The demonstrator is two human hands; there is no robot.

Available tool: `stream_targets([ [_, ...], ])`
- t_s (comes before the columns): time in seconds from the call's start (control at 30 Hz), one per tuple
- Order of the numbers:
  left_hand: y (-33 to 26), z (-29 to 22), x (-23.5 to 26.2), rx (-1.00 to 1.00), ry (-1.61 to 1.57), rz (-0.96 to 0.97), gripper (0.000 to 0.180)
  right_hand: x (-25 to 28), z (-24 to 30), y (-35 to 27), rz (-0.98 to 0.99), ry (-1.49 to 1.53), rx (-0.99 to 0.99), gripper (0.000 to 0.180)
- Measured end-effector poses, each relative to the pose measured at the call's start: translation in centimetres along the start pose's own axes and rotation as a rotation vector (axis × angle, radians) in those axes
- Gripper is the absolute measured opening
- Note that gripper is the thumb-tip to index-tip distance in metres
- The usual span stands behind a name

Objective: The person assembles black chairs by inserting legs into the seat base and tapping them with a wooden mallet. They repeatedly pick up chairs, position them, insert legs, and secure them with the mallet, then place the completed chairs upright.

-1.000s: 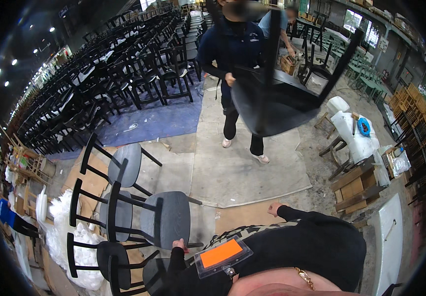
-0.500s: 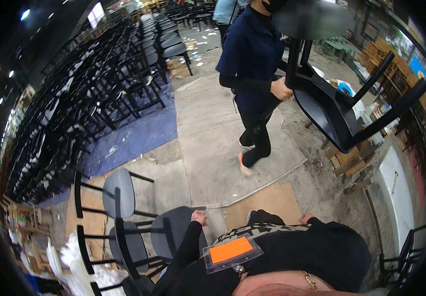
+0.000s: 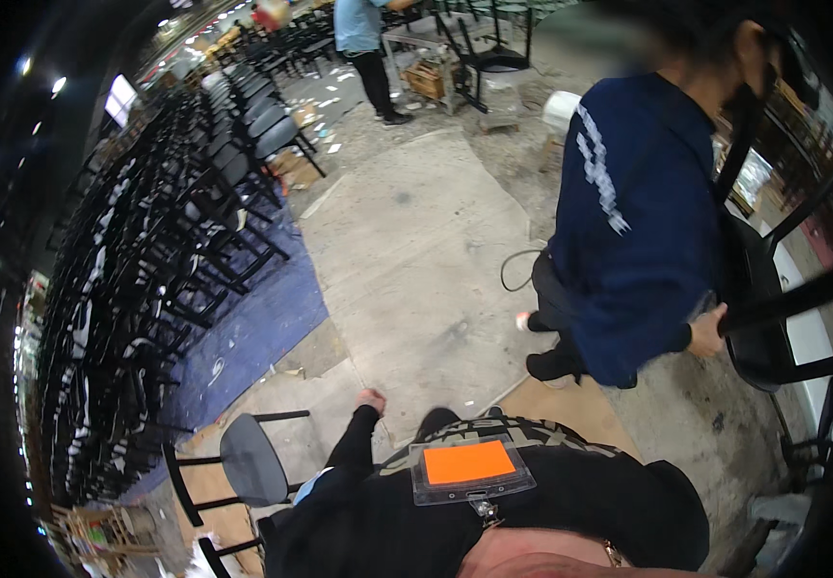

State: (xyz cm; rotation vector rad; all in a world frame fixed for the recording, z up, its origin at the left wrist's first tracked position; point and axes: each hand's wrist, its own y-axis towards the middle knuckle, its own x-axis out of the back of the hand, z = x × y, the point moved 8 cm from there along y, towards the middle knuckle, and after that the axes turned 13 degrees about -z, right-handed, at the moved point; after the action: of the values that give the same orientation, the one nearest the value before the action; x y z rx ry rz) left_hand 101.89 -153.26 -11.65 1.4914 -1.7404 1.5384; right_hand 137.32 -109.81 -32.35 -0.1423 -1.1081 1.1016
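My left hand (image 3: 371, 400) hangs low beside my body, over the pale floor sheeting. Its fingers look loosely curled, and I see nothing in them. My right hand is out of sight behind my dark top. Closest to the left arm is a black chair with a grey seat (image 3: 254, 459), apart from the hand. On my right, a co-worker in a navy top (image 3: 633, 222) carries another black chair (image 3: 761, 356), one hand (image 3: 707, 332) gripping it.
Dense rows of black chairs (image 3: 195, 202) fill the left side, partly on a blue floor sheet (image 3: 243, 323). Farther off, a person in light blue (image 3: 358, 29) stands near a worktable (image 3: 416, 39) and a black chair (image 3: 503, 60). Brown cardboard (image 3: 590, 409) lies by my feet.
The co-worker has come closer and passed to my right with the black chair, now back toward me. My view has shifted, and my right hand has left the picture.
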Motion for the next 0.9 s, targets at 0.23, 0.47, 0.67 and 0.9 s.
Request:
stream_targets([
  [0.23,5.8,-2.5,0.9,-0.245,0.571,-0.012,0.028,-0.5,6.2,6.3,-0.111,0.195,-0.011,0.040],
  [0.47,20.8,-16.1,0.2,-0.309,0.326,0.135,0.018,4.2,11.3,15.1,-0.176,-0.090,-0.162,0.034],
  [0.67,34.2,-31.4,0.7,-0.350,0.211,0.286,0.031,14.4,18.6,21.9,-0.340,0.318,-0.445,0.024],
  [0.9,42.2,-54.8,0.5,-0.519,0.078,0.353,0.031,15.5,21.0,29.7,-0.338,-0.056,-0.284,0.034],
])
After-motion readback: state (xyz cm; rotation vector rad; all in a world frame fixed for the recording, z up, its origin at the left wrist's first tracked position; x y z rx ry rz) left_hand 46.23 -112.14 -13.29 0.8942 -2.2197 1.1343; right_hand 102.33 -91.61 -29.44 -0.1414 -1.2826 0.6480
